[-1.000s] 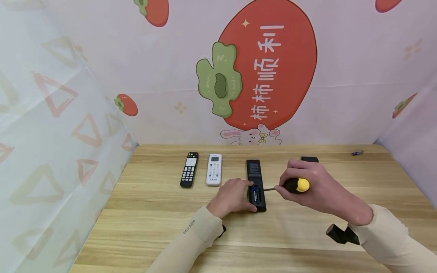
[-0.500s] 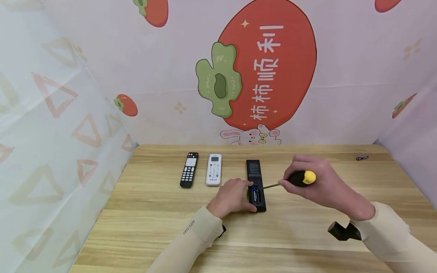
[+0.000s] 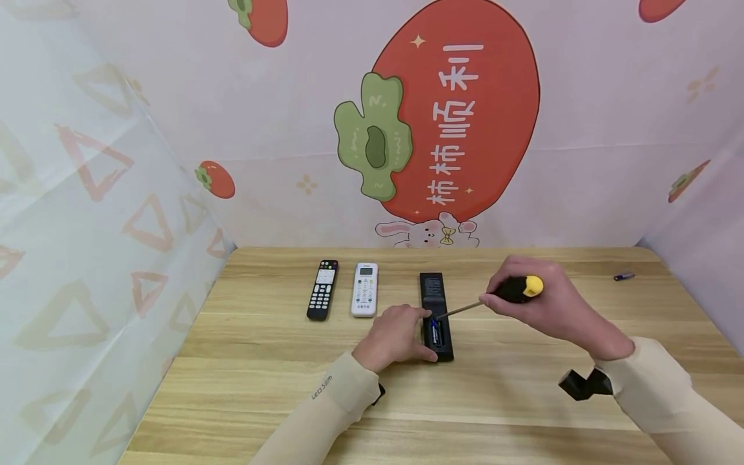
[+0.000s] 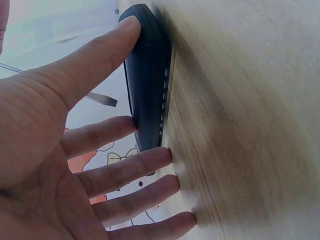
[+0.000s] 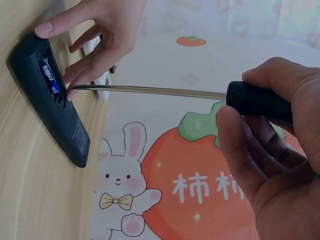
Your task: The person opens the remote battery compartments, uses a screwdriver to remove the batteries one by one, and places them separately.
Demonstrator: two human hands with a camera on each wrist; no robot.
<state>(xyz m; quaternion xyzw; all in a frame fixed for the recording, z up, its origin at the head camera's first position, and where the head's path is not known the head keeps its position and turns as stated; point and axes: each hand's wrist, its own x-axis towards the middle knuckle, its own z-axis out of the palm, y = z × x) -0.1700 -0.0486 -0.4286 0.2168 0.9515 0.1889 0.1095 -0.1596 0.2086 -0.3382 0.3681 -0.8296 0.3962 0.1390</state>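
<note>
A black remote control point(image 3: 433, 290) lies back up on the table, its battery compartment uncovered. Inside is a blue battery point(image 5: 49, 75). My left hand point(image 3: 395, 332) holds the remote at its left side, thumb on the near end and index finger by the compartment's far end; the other fingers are extended, as the left wrist view shows. My right hand point(image 3: 540, 297) grips the black and yellow handle of a flathead screwdriver point(image 3: 514, 289). Its shaft point(image 5: 160, 91) slants down to the compartment's far end; whether the tip touches the battery cannot be told.
A black remote with white buttons point(image 3: 322, 290) and a white air-conditioner remote point(image 3: 365, 290) lie to the left. At the far right of the table point(image 3: 261, 361) is a loose blue battery point(image 3: 624, 276). A printed cloth backdrop stands behind.
My right hand has risen and shifted slightly right, tilting the screwdriver more steeply, with its tip now further over the compartment. The loose battery has rolled right and nearer. My left hand stays put.
</note>
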